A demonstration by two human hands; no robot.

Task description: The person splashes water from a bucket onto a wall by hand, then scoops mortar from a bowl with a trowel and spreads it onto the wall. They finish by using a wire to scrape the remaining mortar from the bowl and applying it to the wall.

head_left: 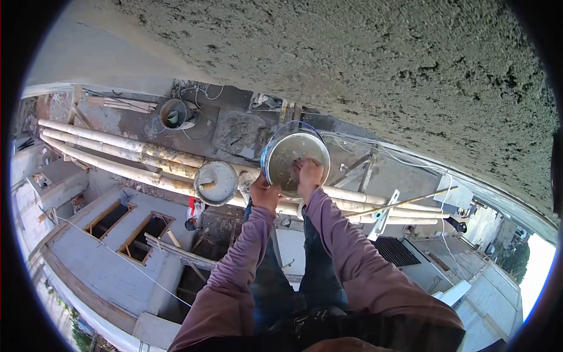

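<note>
A round bucket (287,154) with a blue rim and handle stands in front of me, above the bamboo poles, with greyish material inside. My left hand (265,193) is closed on the bucket's lower left rim. At the bucket's right side, my right hand (309,175) reaches over the rim with its fingers bent inward; what they hold, if anything, is hidden. To the left, a second round container (220,186) of pale grey material sits on the poles, with a small yellowish tool (207,185) in it.
Long bamboo poles (126,142) run across beneath me, high above the ground. A rough plastered wall (375,64) fills the upper right. A white level-like bar (384,216) and thin stick (404,202) lie right. A person (192,214) and another bucket (173,115) are below.
</note>
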